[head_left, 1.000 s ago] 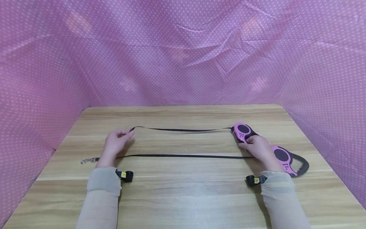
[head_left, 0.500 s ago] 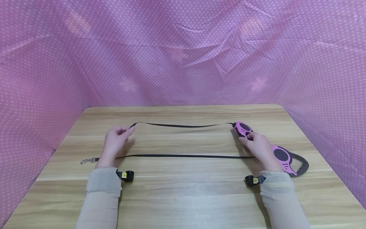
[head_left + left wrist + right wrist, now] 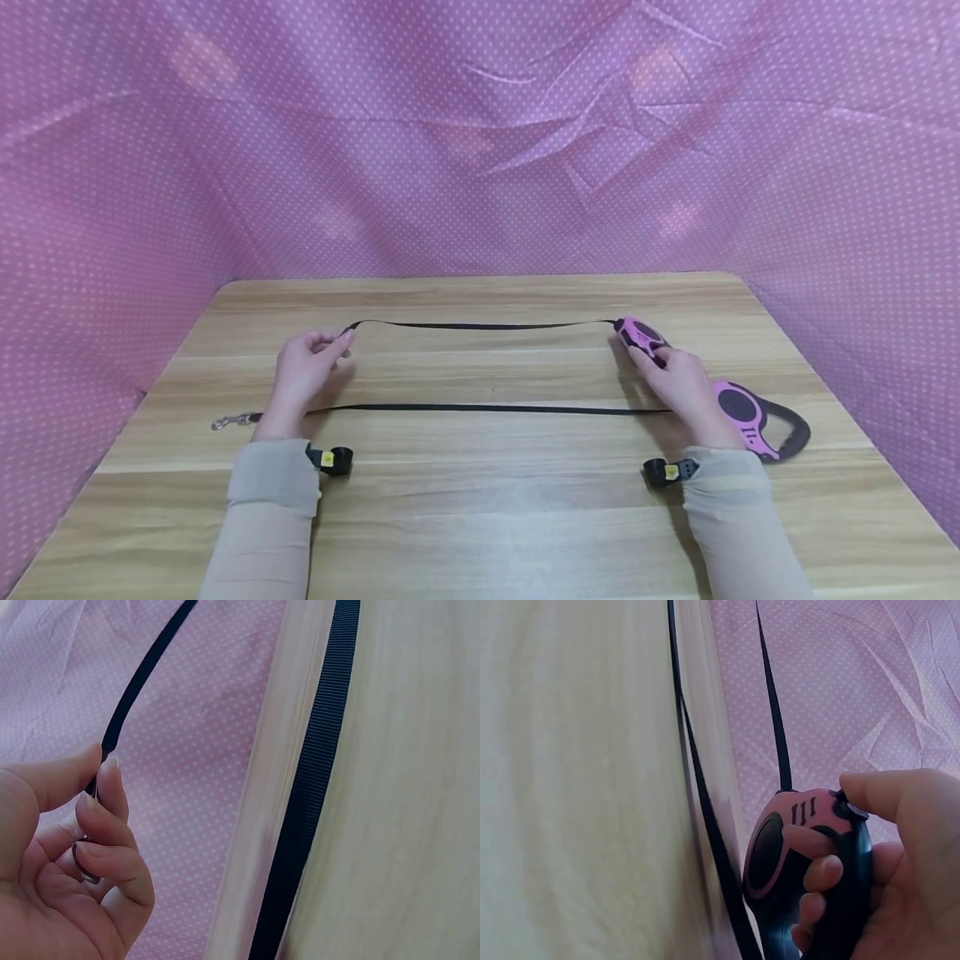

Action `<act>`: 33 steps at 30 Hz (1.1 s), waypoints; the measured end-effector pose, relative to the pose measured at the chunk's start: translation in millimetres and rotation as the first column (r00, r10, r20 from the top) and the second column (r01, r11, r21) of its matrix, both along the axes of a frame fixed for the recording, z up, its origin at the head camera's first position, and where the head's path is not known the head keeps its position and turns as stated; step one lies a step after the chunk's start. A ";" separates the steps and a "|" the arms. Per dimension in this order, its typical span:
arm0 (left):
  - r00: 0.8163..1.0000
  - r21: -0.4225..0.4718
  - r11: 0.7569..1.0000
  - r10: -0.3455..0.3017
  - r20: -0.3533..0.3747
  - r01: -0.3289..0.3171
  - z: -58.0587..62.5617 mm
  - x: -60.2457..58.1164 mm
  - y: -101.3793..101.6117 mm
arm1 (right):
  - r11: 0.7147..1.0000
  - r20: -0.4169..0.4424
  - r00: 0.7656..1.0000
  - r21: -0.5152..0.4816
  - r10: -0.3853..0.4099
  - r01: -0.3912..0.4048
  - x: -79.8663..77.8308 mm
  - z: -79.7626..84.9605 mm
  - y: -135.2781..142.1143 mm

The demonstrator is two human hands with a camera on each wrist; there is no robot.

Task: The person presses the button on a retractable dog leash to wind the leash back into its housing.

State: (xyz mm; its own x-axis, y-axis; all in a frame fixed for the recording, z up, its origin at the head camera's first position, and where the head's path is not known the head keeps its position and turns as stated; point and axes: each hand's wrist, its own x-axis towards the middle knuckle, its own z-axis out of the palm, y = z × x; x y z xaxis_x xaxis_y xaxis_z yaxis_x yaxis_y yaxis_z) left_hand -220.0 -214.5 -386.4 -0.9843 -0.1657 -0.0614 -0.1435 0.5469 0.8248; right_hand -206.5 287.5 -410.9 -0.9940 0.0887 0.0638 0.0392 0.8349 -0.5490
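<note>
My left hand (image 3: pixel 300 375) pinches the end of a black leash strap (image 3: pixel 480 327) between thumb and fingertips. In the left wrist view a small metal piece (image 3: pixel 88 876) shows among the curled fingers. My right hand (image 3: pixel 686 396) grips the handle of a pink and black retractable leash (image 3: pixel 765 851), fingers through its loop, thumb on the black button (image 3: pixel 847 806). The strap hangs slightly slack between both hands, above the table. A second retractable leash (image 3: pixel 738 406) lies nearer, partly behind my right wrist. Its strap (image 3: pixel 480 407) runs straight left to a metal clip (image 3: pixel 234 421), passing behind my left wrist.
The wood-grain table (image 3: pixel 480 517) has rounded far corners. A pink dotted cloth (image 3: pixel 480 167) hangs around its back and sides. Small black wrist cameras (image 3: pixel 340 461) sit on both sleeves.
My right hand has lifted and tilted the held leash case, and its strap has risen off the table. My left hand has barely shifted. The second leash stays where it was.
</note>
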 end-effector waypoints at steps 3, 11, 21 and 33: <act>1.000 0.002 1.000 -0.006 -0.009 0.006 0.3 0.1 0.8 | 0.999 -0.037 0.999 -0.040 -0.028 0.027 0.6 -1.3 0.1; 0.998 -0.020 1.000 0.007 -0.066 -0.008 -1.8 -1.3 1.1 | 0.997 -0.223 0.972 -0.014 -0.075 0.074 3.3 -2.6 -0.6; 0.988 -0.072 0.994 0.069 -0.137 -0.079 0.8 1.6 -3.7 | 0.997 -0.393 0.918 0.041 -0.049 0.071 6.4 4.7 -2.8; 0.983 -0.078 0.985 0.142 -0.119 -0.152 6.5 9.0 -18.8 | 0.995 -0.663 0.743 0.086 0.094 -0.049 4.2 5.0 1.2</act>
State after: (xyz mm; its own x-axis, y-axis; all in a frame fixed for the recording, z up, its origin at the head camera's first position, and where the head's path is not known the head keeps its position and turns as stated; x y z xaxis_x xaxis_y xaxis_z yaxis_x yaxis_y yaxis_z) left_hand -211.0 -233.3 -379.9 -0.9487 -0.3086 0.0695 -0.1360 0.5965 0.7910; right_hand -202.3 288.7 -405.9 -0.7004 -0.0072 0.7137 -0.3783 0.8517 -0.3627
